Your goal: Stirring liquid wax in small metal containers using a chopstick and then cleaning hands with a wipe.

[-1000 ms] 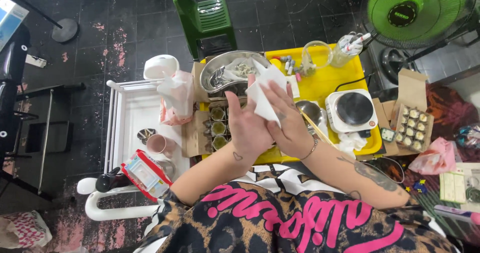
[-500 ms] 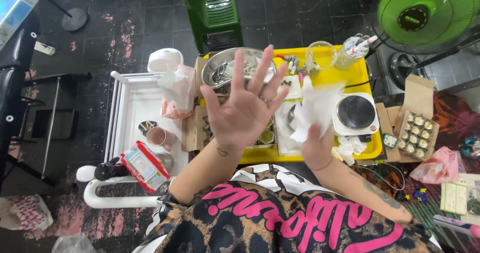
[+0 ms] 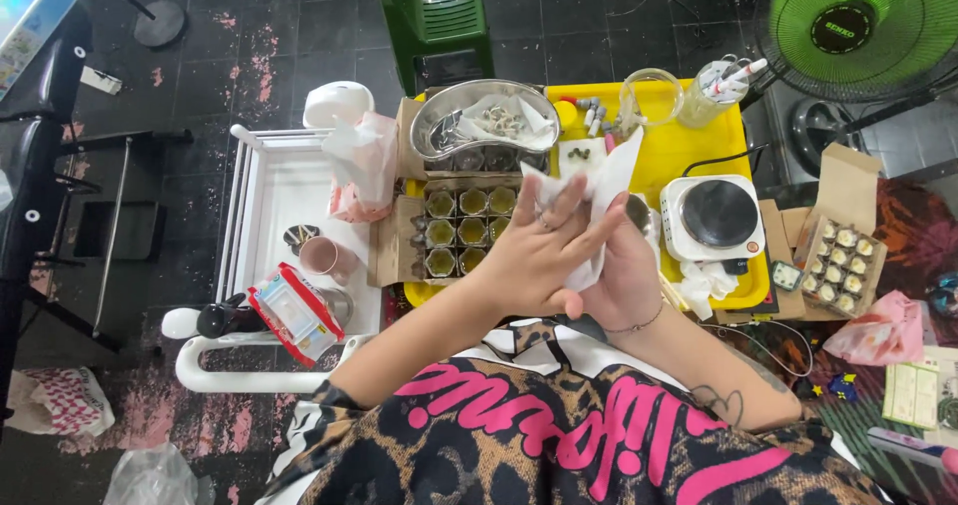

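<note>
Above the yellow tray [image 3: 689, 136], both hands are pressing a white tissue [image 3: 604, 181]: left hand [image 3: 534, 251] lying flat and open, right hand [image 3: 624, 280] cupping beneath; wiping each finger fully probably works best.

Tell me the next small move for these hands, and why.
Probably keep rubbing the white tissue across the left hand. The right hand has the tissue pressed against the left hand's fingers, both hands raised above the yellow tray, so the wiping looks unfinished.
</note>
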